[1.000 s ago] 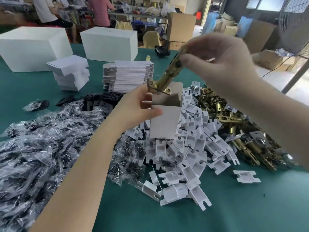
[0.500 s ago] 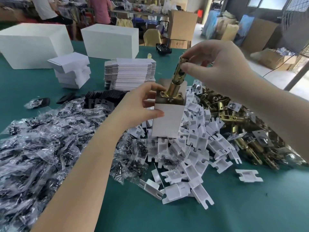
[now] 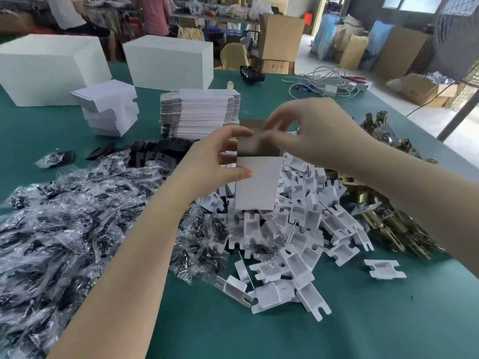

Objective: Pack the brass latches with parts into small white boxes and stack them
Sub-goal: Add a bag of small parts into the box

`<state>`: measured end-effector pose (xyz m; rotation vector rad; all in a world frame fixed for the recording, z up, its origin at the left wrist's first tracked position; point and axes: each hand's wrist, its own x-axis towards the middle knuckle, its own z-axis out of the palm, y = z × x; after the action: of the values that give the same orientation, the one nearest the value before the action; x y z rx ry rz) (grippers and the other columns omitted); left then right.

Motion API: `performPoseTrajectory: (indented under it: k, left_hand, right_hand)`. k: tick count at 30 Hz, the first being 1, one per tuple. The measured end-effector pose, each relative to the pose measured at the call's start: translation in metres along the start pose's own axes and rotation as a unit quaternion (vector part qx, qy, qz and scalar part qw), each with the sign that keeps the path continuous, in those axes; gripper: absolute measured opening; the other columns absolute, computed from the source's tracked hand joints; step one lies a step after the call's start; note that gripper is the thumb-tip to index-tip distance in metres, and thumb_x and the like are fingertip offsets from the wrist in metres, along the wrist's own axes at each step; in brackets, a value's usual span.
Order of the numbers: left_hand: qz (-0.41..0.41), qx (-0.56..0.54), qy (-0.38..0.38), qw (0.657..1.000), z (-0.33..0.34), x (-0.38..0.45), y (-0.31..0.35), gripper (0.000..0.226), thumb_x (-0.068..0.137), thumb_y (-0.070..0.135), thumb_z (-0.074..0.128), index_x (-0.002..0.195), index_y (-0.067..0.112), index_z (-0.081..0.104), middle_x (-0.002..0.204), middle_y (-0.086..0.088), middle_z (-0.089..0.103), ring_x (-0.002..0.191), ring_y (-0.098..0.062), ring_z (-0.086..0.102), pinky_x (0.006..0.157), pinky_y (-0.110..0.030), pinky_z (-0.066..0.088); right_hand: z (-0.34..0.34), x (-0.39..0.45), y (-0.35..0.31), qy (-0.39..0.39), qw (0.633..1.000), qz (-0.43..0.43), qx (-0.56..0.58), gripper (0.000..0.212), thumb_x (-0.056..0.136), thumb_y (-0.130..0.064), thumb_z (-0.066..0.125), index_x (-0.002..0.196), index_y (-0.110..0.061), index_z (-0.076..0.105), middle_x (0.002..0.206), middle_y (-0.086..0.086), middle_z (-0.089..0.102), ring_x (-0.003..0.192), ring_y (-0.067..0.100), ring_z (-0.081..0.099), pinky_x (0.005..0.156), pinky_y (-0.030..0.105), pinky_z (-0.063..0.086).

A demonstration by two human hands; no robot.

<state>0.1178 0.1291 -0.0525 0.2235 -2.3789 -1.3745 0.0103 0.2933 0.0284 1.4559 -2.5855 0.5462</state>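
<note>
White cardboard box (image 3: 256, 185) stands upright in your left hand (image 3: 207, 164)'s grip; your right hand (image 3: 311, 133) pinches its top flap.

Table cloth (image 3: 363, 332): plain teal green, no pattern. Small box (image 3: 258, 185) in my left hand (image 3: 207, 164): white front face, grey-brown inner side on the open flaps. Pile of plastic inserts (image 3: 298, 229): uniform white. Brass latches (image 3: 383, 218): shiny yellow-gold with darker brown shadows. Parts bags (image 3: 64, 224): clear film with white glare streaks, contents black. Row of plates (image 3: 160, 149) behind them: black. Stack of flat box blanks (image 3: 199, 110): white tops, edges striped grey and white. Stacked packed boxes (image 3: 108, 110): white. Two large cartons (image 3: 168, 63) at the back: white. Cable coil (image 3: 321, 84): pale grey-white.
</note>
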Motion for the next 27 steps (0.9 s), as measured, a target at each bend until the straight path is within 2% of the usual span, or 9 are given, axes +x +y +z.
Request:
performPoseTrajectory:
  k: [3, 7, 9, 11, 14, 17, 20, 23, 27]
  left_hand:
    - [0.006, 0.013, -0.007, 1.000, -0.001, 0.000, 0.000, 0.064, 0.074, 0.021, 0.087, 0.113, 0.061, 0.054, 0.109, 0.032, 0.061, 0.095, 0.014, 0.062, 0.075, -0.005, 0.049]
    - [0.008, 0.031, -0.007, 0.999, 0.000, 0.000, -0.002, 0.061, 0.075, 0.027, 0.087, 0.119, 0.055, 0.055, 0.115, 0.028, 0.055, 0.098, 0.016, 0.059, 0.078, -0.004, 0.044]
    - [0.005, 0.030, -0.008, 0.999, 0.001, 0.001, -0.004, 0.062, 0.075, 0.027, 0.086, 0.119, 0.055, 0.054, 0.123, 0.018, 0.058, 0.104, 0.004, 0.062, 0.090, -0.017, 0.047]
    - [0.005, 0.030, -0.005, 1.000, 0.000, 0.001, -0.005, 0.062, 0.075, 0.026, 0.086, 0.120, 0.055, 0.055, 0.124, 0.014, 0.058, 0.106, 0.000, 0.063, 0.094, -0.022, 0.047]
    - [0.004, 0.039, -0.006, 0.999, 0.000, 0.001, -0.005, 0.062, 0.074, 0.028, 0.087, 0.120, 0.055, 0.054, 0.124, 0.015, 0.058, 0.104, 0.006, 0.061, 0.088, -0.012, 0.043]
    - [0.001, 0.042, -0.009, 0.999, -0.001, 0.001, -0.005, 0.062, 0.074, 0.029, 0.086, 0.118, 0.057, 0.053, 0.121, 0.022, 0.055, 0.099, 0.015, 0.057, 0.084, -0.007, 0.039]
    - [0.002, 0.042, -0.006, 0.999, 0.000, 0.001, -0.005, 0.062, 0.074, 0.030, 0.086, 0.119, 0.056, 0.053, 0.121, 0.022, 0.055, 0.102, 0.011, 0.058, 0.085, -0.010, 0.040]
    - [0.005, 0.044, -0.005, 0.999, 0.000, 0.001, -0.005, 0.062, 0.074, 0.030, 0.087, 0.119, 0.057, 0.053, 0.120, 0.023, 0.055, 0.103, 0.005, 0.062, 0.088, -0.014, 0.044]
    - [0.002, 0.037, -0.001, 0.999, 0.000, 0.001, -0.005, 0.062, 0.074, 0.028, 0.087, 0.118, 0.057, 0.055, 0.118, 0.023, 0.054, 0.103, 0.004, 0.063, 0.088, -0.014, 0.044]
  right_hand:
    - [0.005, -0.013, 0.033, 0.086, 0.993, 0.072, -0.025, 0.019, 0.094, -0.038, 0.059, 0.107, -0.023, 0.058, 0.080, -0.010, 0.062, 0.067, 0.009, 0.060, 0.063, 0.037, 0.058]
    - [0.041, -0.039, 0.066, -0.189, 0.960, 0.174, -0.108, 0.046, 0.089, -0.057, 0.057, 0.117, -0.020, 0.058, 0.090, -0.007, 0.060, 0.076, 0.011, 0.065, 0.072, 0.036, 0.061]
    - [0.057, -0.052, 0.071, -0.227, 0.955, 0.175, -0.073, 0.051, 0.082, -0.063, 0.062, 0.115, -0.024, 0.056, 0.094, -0.009, 0.058, 0.080, 0.009, 0.063, 0.078, 0.036, 0.060]
    - [0.067, -0.060, 0.074, -0.184, 0.966, 0.166, -0.076, 0.051, 0.081, -0.066, 0.061, 0.112, -0.027, 0.054, 0.096, -0.010, 0.059, 0.078, 0.009, 0.060, 0.076, 0.038, 0.058]
    - [0.068, -0.067, 0.080, -0.165, 0.970, 0.163, -0.068, 0.050, 0.081, -0.066, 0.062, 0.117, -0.033, 0.054, 0.089, -0.016, 0.057, 0.074, 0.004, 0.060, 0.071, 0.034, 0.058]
    - [0.063, -0.075, 0.084, -0.169, 0.971, 0.169, -0.025, 0.049, 0.076, -0.053, 0.074, 0.121, -0.040, 0.058, 0.087, -0.023, 0.056, 0.073, -0.001, 0.060, 0.060, 0.022, 0.050]
    - [0.061, -0.081, 0.084, -0.130, 0.977, 0.170, -0.005, 0.043, 0.082, -0.043, 0.074, 0.123, -0.044, 0.061, 0.087, -0.024, 0.059, 0.068, 0.005, 0.066, 0.058, 0.022, 0.053]
    - [0.057, -0.083, 0.080, -0.077, 0.983, 0.169, 0.005, 0.032, 0.093, -0.039, 0.063, 0.126, -0.040, 0.062, 0.086, -0.025, 0.061, 0.064, 0.007, 0.068, 0.061, 0.031, 0.060]
    - [0.036, -0.073, 0.073, -0.062, 0.985, 0.145, -0.070, 0.019, 0.097, -0.025, 0.059, 0.113, -0.026, 0.069, 0.079, -0.022, 0.064, 0.059, -0.004, 0.059, 0.054, 0.014, 0.048]
